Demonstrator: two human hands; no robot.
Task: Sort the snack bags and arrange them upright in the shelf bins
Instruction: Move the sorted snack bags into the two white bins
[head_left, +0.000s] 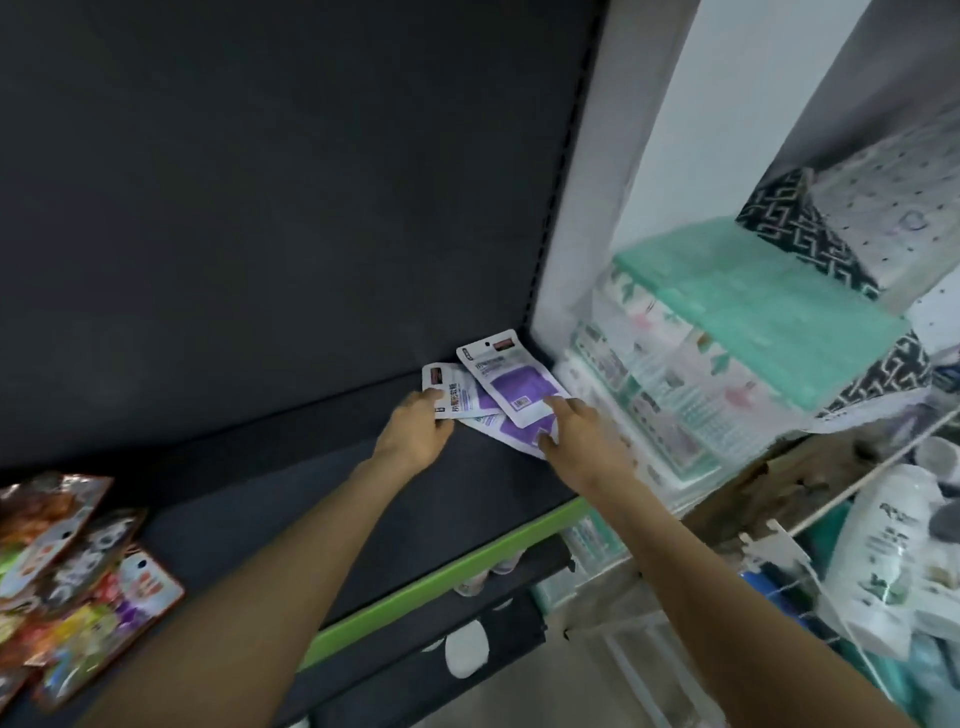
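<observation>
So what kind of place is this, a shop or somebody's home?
Probably a small shop: a dark shelf with a green front edge, white-and-purple packets being arranged, and colourful snack bags piled at its left end.

Bare dark shelf (291, 499) lies open between the colourful bags (78, 582) and purple packets (498, 395).
</observation>
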